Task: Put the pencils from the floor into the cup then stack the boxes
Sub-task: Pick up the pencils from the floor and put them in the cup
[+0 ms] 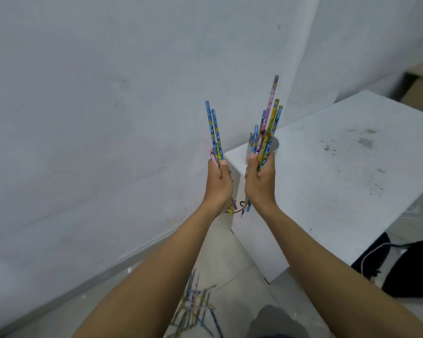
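- Head view: my left hand (217, 183) grips a small pencil bunch (215, 134), tips up.
- My right hand (259, 181) grips a bigger bunch (269, 123) in front of the cup (276, 144) on the white box (327, 181).
- More pencils (195, 306) lie scattered on the floor (230, 262).

Pale grey wall (108, 93) meets a light tiled floor (230, 262); dark, perhaps fabric, heap (405, 269) lies rightward.
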{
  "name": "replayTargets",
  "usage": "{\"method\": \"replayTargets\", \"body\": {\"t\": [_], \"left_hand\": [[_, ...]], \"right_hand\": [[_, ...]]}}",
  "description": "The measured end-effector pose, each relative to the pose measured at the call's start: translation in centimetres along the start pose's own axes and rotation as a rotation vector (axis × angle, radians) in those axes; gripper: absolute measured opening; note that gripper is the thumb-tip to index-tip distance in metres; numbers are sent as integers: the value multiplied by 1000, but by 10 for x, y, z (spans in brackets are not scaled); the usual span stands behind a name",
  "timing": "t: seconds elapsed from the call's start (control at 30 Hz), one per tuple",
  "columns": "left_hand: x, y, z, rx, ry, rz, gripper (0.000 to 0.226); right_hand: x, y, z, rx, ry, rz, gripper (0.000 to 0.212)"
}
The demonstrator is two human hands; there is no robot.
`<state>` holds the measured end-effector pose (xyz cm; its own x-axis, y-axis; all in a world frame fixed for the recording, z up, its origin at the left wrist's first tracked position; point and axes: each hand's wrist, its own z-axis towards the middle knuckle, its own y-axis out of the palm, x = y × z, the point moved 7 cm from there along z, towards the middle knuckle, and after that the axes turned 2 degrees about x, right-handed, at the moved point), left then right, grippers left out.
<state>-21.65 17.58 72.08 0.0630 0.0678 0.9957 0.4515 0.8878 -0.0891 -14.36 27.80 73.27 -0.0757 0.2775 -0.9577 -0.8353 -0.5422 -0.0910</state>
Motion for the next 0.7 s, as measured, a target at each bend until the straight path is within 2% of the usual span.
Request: {"method": "replayTargets", "body": {"t": [0.07,0.17,0.27,0.33,0.7], "left_hand": [[8,12,14,-41,18,-3,24],[21,29,40,-75,63,-33,25],[28,41,75,-66,98,-44,25],[30,53,105,-43,101,-50,27],[27,167,246,-47,78,19,28]], "right_hand": [[1,-5,11,28,-7,-17,8],[5,-10,43,60,-8,-34,5],[15,-11,91,115,-5,-40,32],[22,-11,127,148,-17,-39,40],[79,-12,288,160,3,-1,45]]}}
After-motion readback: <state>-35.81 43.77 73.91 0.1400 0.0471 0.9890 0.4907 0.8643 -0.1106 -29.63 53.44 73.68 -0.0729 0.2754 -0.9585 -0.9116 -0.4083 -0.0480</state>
